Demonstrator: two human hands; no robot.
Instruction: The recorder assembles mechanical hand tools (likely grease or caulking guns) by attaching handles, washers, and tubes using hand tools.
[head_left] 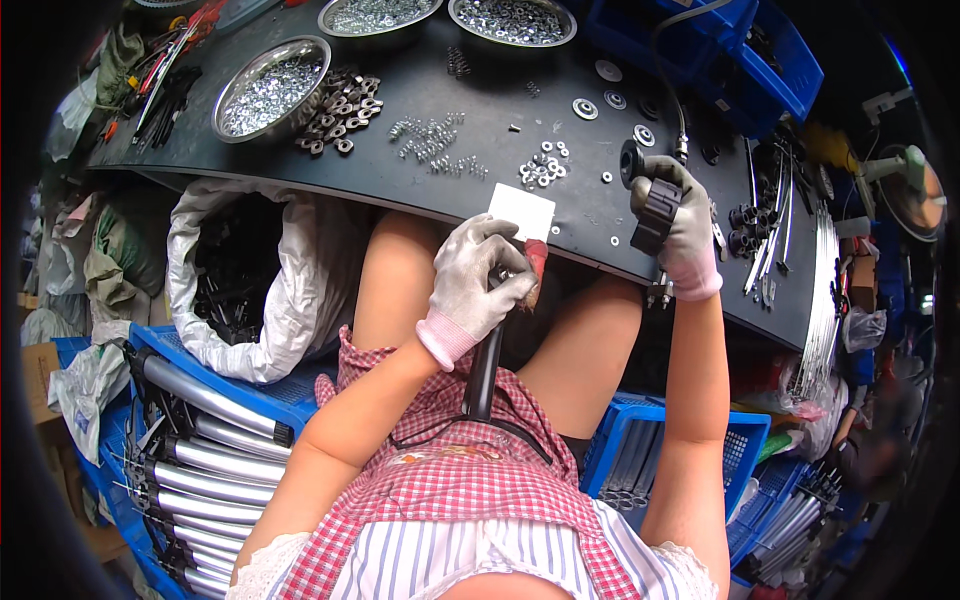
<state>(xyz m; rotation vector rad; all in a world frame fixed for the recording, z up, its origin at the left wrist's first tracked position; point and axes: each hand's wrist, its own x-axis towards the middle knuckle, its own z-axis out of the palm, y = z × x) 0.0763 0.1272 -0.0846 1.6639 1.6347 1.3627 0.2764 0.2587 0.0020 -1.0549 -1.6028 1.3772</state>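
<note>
My left hand (pixel 470 278), in a grey-white glove with a pink cuff, is closed, thumb and fingertips pinched at the upper end of an upright black tube (pixel 483 375) between my thighs. What sits in the pinch is small, dark and hard to make out. Just beyond the fingers are a white square piece (pixel 524 210) at the table edge and a red-wrapped piece (pixel 536 258). My right hand (pixel 687 225), gloved alike, is wrapped round a black plastic part (pixel 656 215) with a ribbed end, raised over the table's right side. Beside its fingers shows a black round disc (pixel 630 160).
On the dark table (pixel 400 185) lie springs (pixel 430 140), washers (pixel 545 168) and metal discs (pixel 586 109). Metal bowls (pixel 272 90) of small parts stand behind. A hose (pixel 682 125) hangs near my right hand. Crates of silver tubes (pixel 215 475) flank me; a white sack (pixel 290 300) stands left.
</note>
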